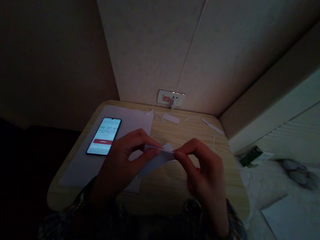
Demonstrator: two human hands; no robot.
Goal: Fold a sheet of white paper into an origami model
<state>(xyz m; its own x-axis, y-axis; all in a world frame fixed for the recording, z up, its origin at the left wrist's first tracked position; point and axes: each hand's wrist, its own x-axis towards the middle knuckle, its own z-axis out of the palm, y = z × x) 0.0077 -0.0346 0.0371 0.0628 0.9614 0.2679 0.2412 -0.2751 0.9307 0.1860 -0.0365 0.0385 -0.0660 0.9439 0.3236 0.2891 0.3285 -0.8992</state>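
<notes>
A small folded piece of white paper (156, 161) is held up over the middle of the table, its lower part tapering down to the left. My left hand (126, 155) pinches its left upper edge between thumb and fingers. At the right end of the same edge, my right hand (204, 166) grips it with thumb and forefinger. Under my right hand, a red object (191, 186) shows in part; its kind is hidden. A lit phone (104, 136) with a timer on its screen lies on a stack of white paper (132, 121) beside my left hand.
Paper scraps (171, 118) and a thin strip (212, 126) lie along the back of the wooden table (229, 181). A wall socket (171, 98) with a plug is behind it. To the right, on a lower surface, are a dark green box (251, 156) and a white sheet (298, 225).
</notes>
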